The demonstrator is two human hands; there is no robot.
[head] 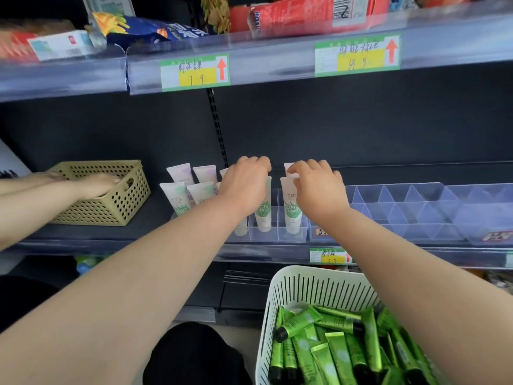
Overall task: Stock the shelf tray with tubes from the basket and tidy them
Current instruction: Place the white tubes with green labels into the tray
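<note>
White tubes with green leaf prints (291,212) stand upright in the clear divided shelf tray (294,236). My left hand (247,182) reaches over the middle tubes, its fingers curled down round the top of a back-row tube that the hand mostly hides. My right hand (319,187) pinches the top edge of a back-row white tube (289,167) between thumb and forefinger. Below on the right, the white slotted basket (280,295) holds several green tubes with black caps (336,345).
A second clear divided tray (416,207) sits on the shelf to the right. At the left a beige perforated basket (130,195) has another person's hand (94,184) in it. The upper shelf edge with price labels (194,72) hangs overhead.
</note>
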